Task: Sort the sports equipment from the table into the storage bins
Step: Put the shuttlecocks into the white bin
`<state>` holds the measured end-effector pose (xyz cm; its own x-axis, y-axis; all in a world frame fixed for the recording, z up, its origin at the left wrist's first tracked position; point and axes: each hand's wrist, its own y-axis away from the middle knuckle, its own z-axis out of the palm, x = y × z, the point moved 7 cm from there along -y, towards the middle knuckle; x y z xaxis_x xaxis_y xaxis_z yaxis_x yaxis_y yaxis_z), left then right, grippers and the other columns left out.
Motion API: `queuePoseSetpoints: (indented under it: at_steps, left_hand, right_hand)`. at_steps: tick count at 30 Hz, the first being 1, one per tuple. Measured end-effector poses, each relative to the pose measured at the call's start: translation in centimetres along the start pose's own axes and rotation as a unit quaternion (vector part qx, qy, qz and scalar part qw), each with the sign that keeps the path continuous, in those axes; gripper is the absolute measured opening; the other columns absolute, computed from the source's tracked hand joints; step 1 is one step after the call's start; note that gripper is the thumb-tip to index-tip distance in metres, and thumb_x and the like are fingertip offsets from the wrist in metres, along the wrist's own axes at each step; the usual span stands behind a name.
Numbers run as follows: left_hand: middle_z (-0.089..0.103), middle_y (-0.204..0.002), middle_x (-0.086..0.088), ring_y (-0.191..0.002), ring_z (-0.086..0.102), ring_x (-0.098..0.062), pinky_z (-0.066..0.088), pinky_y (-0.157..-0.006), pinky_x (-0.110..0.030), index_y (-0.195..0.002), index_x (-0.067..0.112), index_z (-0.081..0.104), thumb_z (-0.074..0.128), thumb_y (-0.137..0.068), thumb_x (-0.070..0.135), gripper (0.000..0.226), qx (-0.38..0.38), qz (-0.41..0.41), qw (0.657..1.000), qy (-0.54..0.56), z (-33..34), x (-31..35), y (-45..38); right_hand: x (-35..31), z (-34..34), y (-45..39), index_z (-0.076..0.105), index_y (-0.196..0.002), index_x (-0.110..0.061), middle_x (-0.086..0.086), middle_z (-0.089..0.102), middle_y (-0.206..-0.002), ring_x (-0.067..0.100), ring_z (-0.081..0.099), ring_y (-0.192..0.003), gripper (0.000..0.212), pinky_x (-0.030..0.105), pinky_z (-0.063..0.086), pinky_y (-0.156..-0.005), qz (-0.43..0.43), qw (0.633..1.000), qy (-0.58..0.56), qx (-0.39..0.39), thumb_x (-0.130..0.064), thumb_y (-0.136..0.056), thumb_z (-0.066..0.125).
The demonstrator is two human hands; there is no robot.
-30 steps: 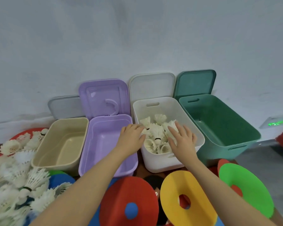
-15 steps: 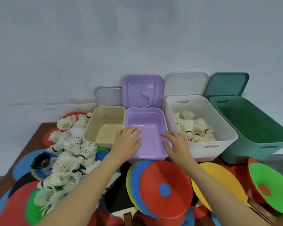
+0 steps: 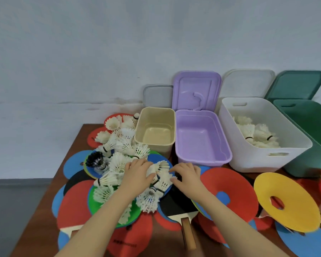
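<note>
So both hands, left hand (image 3: pixel 137 173) and right hand (image 3: pixel 188 175), are closing curled fingers around shuttlecocks (image 3: pixel 159 175) heaped toward the table's (image 3: pixel 44 210) left edge, while the white bin (image 3: pixel 263 154) is holding only some (discs, paddles remain unsorted).

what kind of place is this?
Probably a sports-kit storage or sorting corner, indoors: a brown table against a plain wall, heaped with white shuttlecocks and flat coloured discs, with open plastic bins lined up behind.
</note>
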<state>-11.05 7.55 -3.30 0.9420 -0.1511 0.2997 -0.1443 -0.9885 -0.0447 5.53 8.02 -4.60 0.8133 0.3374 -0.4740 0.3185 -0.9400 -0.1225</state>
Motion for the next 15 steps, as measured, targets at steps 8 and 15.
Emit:
queuePoseSetpoints:
  at_steps: [8,15]
  left_hand:
    - [0.043,-0.138,0.007,-0.130,0.031,-0.015,0.017,-0.101,-0.033,-0.137,0.026,0.040,0.048,-0.092,0.042,0.049,-0.005,-0.033,0.999,-0.004,1.0,-1.7,0.4]
    - [0.059,-0.113,0.009,-0.115,0.040,-0.015,0.016,-0.088,-0.029,-0.122,0.028,0.056,0.051,-0.092,0.030,0.030,0.027,-0.049,0.997,0.044,1.1,-1.6,-0.2]
  right_hand:
    - [0.0,0.1,0.3,0.055,-0.090,-0.035,-0.023,0.053,-0.082,0.004,0.039,-0.091,0.010,0.023,0.008,-0.079,0.082,0.995,-0.035,0.033,-0.027,-0.085,0.059]
    - [0.1,0.5,0.5,0.063,-0.097,-0.031,-0.016,0.060,-0.084,0.005,0.041,-0.091,0.012,0.022,0.006,-0.083,0.091,0.993,-0.064,0.032,-0.026,-0.088,0.058]
